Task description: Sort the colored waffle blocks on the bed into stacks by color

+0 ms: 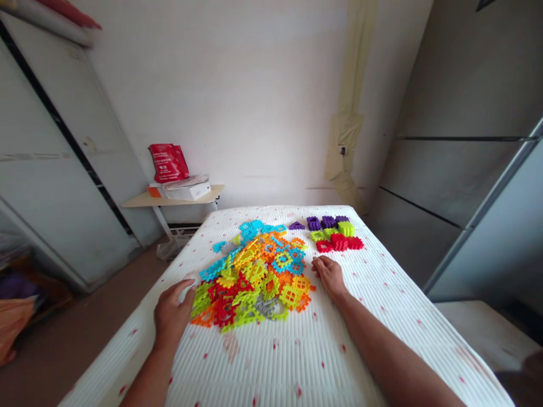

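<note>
A heap of toothed plastic interlocking tiles (254, 271) in yellow, orange, red, green, blue and grey lies on the white bed-like surface. My left hand (173, 308) rests at the heap's left edge, thumb and fingers apart, with nothing visible in it. Beyond the right side of the heap, my right hand (328, 274) has its fingers curled together; whether they hold a small piece is hidden. Past that hand stand sorted tiles in rows: purple tiles (328, 221) at the back, lime green tiles (346, 228) in the middle and red tiles (339, 242) nearest me.
The ribbed white cover (271, 362) has small red marks. Behind on the left, a small table (139, 199) carries a white box (189, 191) and a red bag (167, 163). A grey cabinet (458, 175) rises at right, sliding doors (55, 152) at left.
</note>
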`<act>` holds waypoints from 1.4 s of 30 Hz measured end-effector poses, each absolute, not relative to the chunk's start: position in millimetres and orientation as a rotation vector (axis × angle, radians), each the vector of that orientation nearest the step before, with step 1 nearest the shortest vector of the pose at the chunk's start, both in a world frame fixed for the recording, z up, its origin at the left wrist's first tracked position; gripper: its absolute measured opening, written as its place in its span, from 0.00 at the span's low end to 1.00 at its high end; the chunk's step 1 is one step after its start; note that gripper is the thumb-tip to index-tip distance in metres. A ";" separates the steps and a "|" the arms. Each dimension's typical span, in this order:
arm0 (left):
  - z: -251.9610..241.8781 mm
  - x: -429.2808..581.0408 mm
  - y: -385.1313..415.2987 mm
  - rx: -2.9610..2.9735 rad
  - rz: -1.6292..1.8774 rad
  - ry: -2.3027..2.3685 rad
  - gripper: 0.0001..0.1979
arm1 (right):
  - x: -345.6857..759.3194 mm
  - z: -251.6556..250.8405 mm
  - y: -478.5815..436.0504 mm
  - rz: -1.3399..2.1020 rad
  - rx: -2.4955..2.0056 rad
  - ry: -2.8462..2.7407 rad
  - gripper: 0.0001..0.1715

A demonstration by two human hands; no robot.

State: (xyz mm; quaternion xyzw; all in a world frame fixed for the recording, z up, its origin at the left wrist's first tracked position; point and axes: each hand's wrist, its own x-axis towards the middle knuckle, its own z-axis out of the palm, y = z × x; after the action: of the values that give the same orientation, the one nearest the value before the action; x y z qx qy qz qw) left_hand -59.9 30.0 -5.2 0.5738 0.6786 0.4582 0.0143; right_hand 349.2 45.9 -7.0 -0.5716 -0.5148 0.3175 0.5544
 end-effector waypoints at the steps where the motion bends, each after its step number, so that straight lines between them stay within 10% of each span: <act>1: -1.4 -57.4 32.9 1.877 1.430 2.096 0.18 | 349.0 -7.1 45.9 0.749 -1.352 -1.223 0.23; 26: 19.0 -7.1 64.4 2.221 0.751 2.356 0.10 | 348.4 0.4 40.3 0.759 -1.385 -1.242 0.23; 42: 46.4 3.6 57.8 1.895 1.533 2.075 0.13 | 349.5 -3.9 43.0 0.747 -1.383 -1.256 0.24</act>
State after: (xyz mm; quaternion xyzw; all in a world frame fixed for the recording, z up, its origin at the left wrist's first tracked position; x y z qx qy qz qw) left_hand 3.6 57.8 46.4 0.5918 0.6480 0.4786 -0.0297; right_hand 349.5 43.0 -3.9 -0.5806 -0.5272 0.3136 0.5353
